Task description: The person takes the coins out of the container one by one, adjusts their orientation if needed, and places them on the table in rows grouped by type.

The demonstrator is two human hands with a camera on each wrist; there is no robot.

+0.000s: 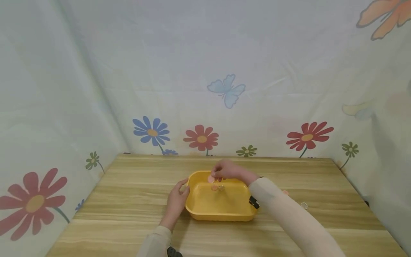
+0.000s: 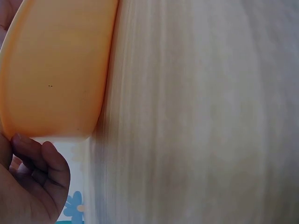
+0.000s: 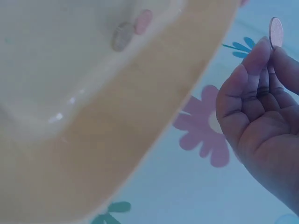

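A yellow plastic tub (image 1: 221,214) stands on the wooden table (image 1: 128,200), and two small round discs (image 1: 217,187) lie on its floor. My left hand (image 1: 177,198) grips the tub's left rim, with its fingers (image 2: 37,158) curled against the tub wall (image 2: 56,70). My right hand (image 1: 224,169) hovers over the tub's far edge and pinches a pink disc (image 1: 211,179) at its fingertips. The right wrist view shows that disc (image 3: 276,31) held upright between fingertip and thumb, with the two discs (image 3: 131,30) inside the tub (image 3: 117,140).
A small orange disc (image 1: 285,192) and a clear glassy piece (image 1: 304,205) lie on the table right of the tub. Flower-printed cloth (image 1: 205,89) walls the table on the back and both sides.
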